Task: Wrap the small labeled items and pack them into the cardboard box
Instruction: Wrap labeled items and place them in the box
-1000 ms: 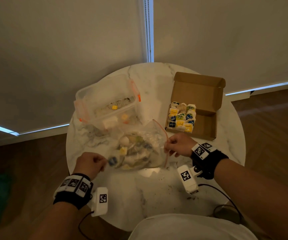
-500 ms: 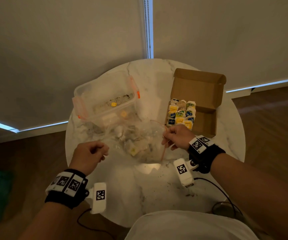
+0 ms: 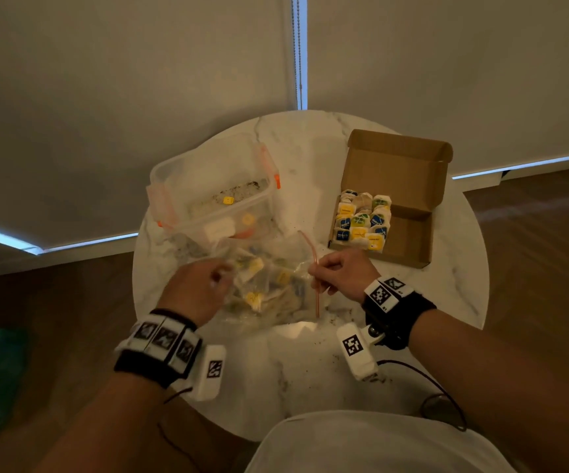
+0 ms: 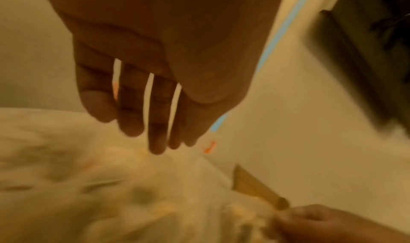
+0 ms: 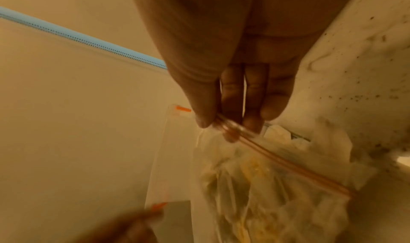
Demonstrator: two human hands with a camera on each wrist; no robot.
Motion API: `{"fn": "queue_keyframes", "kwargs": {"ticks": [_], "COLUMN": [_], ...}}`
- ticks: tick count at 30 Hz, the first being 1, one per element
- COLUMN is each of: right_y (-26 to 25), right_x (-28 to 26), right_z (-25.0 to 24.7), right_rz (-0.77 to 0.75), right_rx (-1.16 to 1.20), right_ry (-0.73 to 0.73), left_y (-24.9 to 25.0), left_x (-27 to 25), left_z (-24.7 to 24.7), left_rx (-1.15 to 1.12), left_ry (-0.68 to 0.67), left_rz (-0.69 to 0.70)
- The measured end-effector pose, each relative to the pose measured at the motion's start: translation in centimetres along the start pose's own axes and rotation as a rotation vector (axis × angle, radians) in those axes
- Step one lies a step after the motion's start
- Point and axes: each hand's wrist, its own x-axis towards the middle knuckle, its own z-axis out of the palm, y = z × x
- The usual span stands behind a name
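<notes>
A clear zip bag (image 3: 269, 288) holding several small labelled items lies mid-table. My right hand (image 3: 315, 271) pinches its red zip strip (image 5: 288, 162) between thumb and fingers (image 5: 250, 124), lifting that edge. My left hand (image 3: 219, 273) hovers at the bag's left side; the left wrist view, though blurred, shows its fingers (image 4: 155, 132) straight and spread just above the bag (image 4: 111, 194), holding nothing. The open cardboard box (image 3: 409, 240) sits at the right, with rows of wrapped labelled items (image 3: 361, 220) filling its left half.
A clear plastic container (image 3: 208, 186) with orange latches stands behind the bag on the left, a few small items inside. Dark crumbs speckle the round marble table (image 3: 310, 370). A cable runs off the table's near right edge. Blinds hang behind the table.
My left hand let go of the bag's left end, moved right and opened over the bag. My right hand kept its pinch on the zip edge while the bag shifted and settled.
</notes>
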Motion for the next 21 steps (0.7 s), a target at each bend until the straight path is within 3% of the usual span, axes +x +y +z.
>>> {"fn": "queue_keyframes", "kwargs": {"ticks": [3, 6, 8, 10, 15, 21], "right_y": [0.0, 0.0, 0.1, 0.5, 0.9, -0.2], "right_x": [0.0, -0.1, 0.0, 0.3, 1.8, 4.3], "right_z": [1.3, 2.2, 2.2, 1.4, -0.7, 3.4], "right_rz": [-0.107, -0.194, -0.216, -0.194, -0.186, -0.357], "right_rx": [-0.08, -0.18, -0.275, -0.368, -0.654, -1.081], "right_ry": [0.014, -0.053, -0.171, -0.215, -0.073, -0.356], "left_y": [5.7, 7.8, 7.7, 6.9, 4.3, 4.0], "left_x": [1.0, 2.7, 3.3, 3.6, 3.4, 3.2], "left_z": [0.4, 2.5, 3.8, 4.6, 5.5, 5.8], "left_rx": [-0.1, 0.209, 0.329, 0.365, 0.314, 0.27], "left_ry": [-0.278, -0.466, -0.451, -0.352, -0.236, -0.152], "left_rz": [0.172, 0.178, 0.096, 0.007, -0.009, 0.037]}}
